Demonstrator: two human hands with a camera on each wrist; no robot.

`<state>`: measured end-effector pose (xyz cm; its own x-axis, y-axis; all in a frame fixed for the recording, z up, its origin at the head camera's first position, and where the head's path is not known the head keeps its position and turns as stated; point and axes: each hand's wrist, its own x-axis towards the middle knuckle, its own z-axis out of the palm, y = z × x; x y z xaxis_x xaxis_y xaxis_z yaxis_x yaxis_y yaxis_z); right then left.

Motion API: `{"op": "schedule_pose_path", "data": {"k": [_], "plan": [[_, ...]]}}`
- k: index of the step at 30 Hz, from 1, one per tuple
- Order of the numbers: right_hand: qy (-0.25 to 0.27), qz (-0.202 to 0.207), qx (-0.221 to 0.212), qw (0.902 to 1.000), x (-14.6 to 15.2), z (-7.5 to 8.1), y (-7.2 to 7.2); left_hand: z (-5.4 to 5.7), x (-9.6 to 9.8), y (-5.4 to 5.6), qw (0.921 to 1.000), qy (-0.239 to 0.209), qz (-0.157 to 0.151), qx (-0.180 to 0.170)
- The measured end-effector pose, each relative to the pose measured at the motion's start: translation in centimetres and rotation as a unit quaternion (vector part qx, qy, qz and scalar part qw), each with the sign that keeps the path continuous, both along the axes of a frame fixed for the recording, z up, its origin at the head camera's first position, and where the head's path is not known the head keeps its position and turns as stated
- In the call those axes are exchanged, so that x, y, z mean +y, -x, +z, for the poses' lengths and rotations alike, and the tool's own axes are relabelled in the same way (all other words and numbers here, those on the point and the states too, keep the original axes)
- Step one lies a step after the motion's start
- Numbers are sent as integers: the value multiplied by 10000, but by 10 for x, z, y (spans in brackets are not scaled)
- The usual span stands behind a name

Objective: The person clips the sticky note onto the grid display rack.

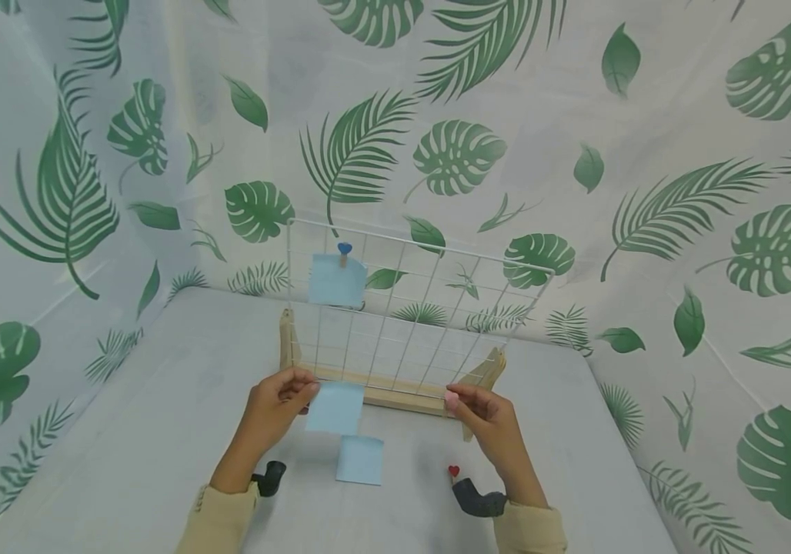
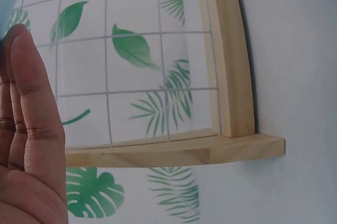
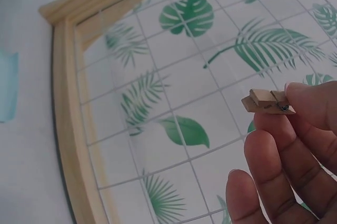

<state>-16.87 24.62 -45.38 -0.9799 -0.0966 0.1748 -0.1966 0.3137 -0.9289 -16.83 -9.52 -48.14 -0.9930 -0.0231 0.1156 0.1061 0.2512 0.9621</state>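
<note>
My left hand (image 1: 279, 402) pinches a light blue paper square (image 1: 335, 408) by its upper left corner, in front of the lower part of a white wire grid (image 1: 415, 304). In the left wrist view, a sliver of that paper shows above the fingers (image 2: 34, 76). My right hand (image 1: 488, 419) pinches a small wooden clothespin (image 3: 266, 101) between thumb and fingers, near the grid's lower right corner. The clothespin's pink end shows in the head view. Higher on the grid, another blue paper (image 1: 333, 283) hangs from a clothespin with a blue heart (image 1: 345, 250).
The grid stands in a wooden base (image 1: 402, 398) with a slanted wooden side foot (image 1: 482, 377) at the right. A third blue paper (image 1: 359, 460) lies on the white table (image 1: 229, 331). Near the right wrist is a red heart clip (image 1: 454, 471). Leaf-printed sheeting (image 1: 382, 69) surrounds the table.
</note>
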Motion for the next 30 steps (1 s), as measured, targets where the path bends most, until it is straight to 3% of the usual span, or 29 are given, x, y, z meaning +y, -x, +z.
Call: {"op": "schedule_pose_path", "data": {"k": [30], "plan": [[-208,429,663,9967,-1,16,9,17,13,11,9990,132,-197,374]]}}
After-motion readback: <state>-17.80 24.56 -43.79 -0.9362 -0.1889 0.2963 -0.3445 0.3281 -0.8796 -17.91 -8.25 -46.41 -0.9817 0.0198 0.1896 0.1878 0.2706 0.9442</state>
